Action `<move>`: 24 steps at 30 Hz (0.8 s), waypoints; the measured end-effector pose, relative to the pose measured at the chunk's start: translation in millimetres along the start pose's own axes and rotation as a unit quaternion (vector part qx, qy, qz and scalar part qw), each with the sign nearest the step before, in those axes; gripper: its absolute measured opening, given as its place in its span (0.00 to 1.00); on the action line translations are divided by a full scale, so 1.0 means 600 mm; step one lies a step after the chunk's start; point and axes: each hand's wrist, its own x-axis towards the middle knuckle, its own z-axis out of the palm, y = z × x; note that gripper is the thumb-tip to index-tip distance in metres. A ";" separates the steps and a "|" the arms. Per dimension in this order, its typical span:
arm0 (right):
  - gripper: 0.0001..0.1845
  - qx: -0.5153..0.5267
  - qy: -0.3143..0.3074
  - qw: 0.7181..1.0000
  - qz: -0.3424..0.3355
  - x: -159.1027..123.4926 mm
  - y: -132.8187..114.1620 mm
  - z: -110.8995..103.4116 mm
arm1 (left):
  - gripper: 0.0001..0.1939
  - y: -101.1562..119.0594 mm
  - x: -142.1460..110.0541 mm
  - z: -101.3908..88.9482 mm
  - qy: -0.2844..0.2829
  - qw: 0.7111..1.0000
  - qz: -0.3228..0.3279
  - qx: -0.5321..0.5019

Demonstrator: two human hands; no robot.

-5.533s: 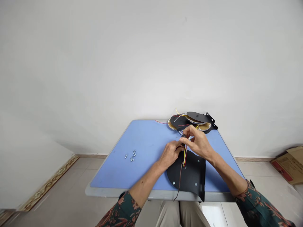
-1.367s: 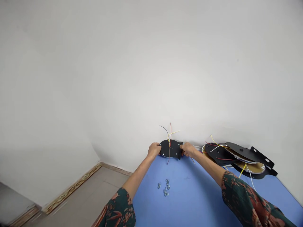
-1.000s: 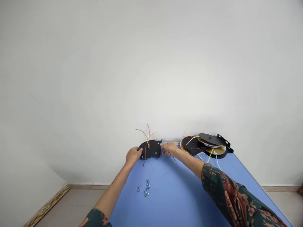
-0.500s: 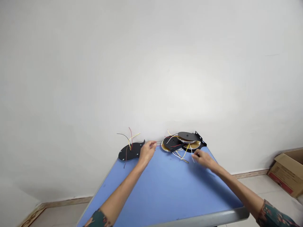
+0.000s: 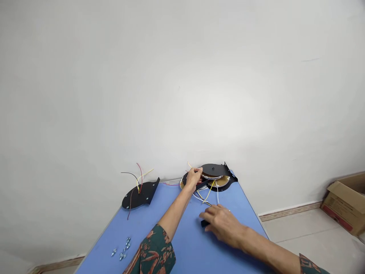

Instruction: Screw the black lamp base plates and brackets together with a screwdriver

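Note:
My left hand (image 5: 194,178) pinches the left edge of the uppermost black round plate (image 5: 213,168) in a stack at the table's back. That plate has a bent slotted flange and a pale disc under it. My right hand (image 5: 222,223) is low over the table in front of the stack, its fingers curled round what looks like a screwdriver; its black end (image 5: 204,223) shows under the fingers, and the rest is mostly hidden. Another black plate (image 5: 139,196) with screws and coloured wires through its middle lies apart at the back left.
Several silver screws (image 5: 123,251) lie on the left of the blue table (image 5: 182,232). Loose yellow and white wires (image 5: 209,192) trail forward from the stack. The wall is close behind the table. A cardboard box (image 5: 345,203) stands on the floor at right.
The wired plate was carried to the back left and let go. My left hand then moved right and took hold of the stacked plate. My right hand came nearer and left.

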 end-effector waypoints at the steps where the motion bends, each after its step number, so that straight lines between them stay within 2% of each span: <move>1: 0.08 0.041 0.036 0.997 0.053 0.000 0.019 -0.017 | 0.12 0.000 0.001 0.003 -0.001 1.000 -0.013 -0.013; 3: 0.13 0.073 0.128 0.965 0.218 0.008 0.068 -0.059 | 0.11 0.000 0.000 0.008 -0.005 0.999 -0.035 -0.041; 5: 0.13 0.067 0.209 0.907 0.360 0.029 0.124 -0.102 | 0.07 0.001 -0.001 0.011 -0.014 0.996 -0.051 -0.069; 6: 0.13 0.091 0.221 0.881 0.409 0.043 0.150 -0.118 | 0.05 0.002 -0.001 0.012 -0.021 0.995 -0.058 -0.083; 8: 0.14 0.237 0.174 0.823 0.486 0.073 0.192 -0.135 | 0.03 0.004 -0.002 0.012 -0.041 0.991 -0.073 -0.106; 10: 0.15 0.305 0.129 0.796 0.506 0.100 0.217 -0.130 | 0.03 0.006 0.000 0.011 -0.059 0.987 -0.087 -0.123; 12: 0.12 0.352 0.110 0.775 0.513 0.118 0.226 -0.111 | 0.03 0.008 0.004 0.011 -0.070 0.983 -0.097 -0.135; 14: 0.08 0.395 0.116 0.749 0.520 0.125 0.229 -0.091 | 0.05 0.010 0.007 0.012 -0.073 0.982 -0.099 -0.146; 17: 0.09 0.454 0.141 0.706 0.525 0.123 0.229 -0.080 | 0.06 0.019 0.006 0.013 -0.068 0.981 -0.083 -0.161; 21: 0.10 0.511 0.167 0.667 0.517 0.110 0.214 -0.105 | 0.06 0.049 -0.024 -0.001 -0.073 0.981 -0.038 -0.176; 24: 0.08 0.538 0.163 0.663 0.495 0.086 0.173 -0.135 | 0.04 0.071 -0.075 -0.032 -0.084 0.979 -0.012 -0.184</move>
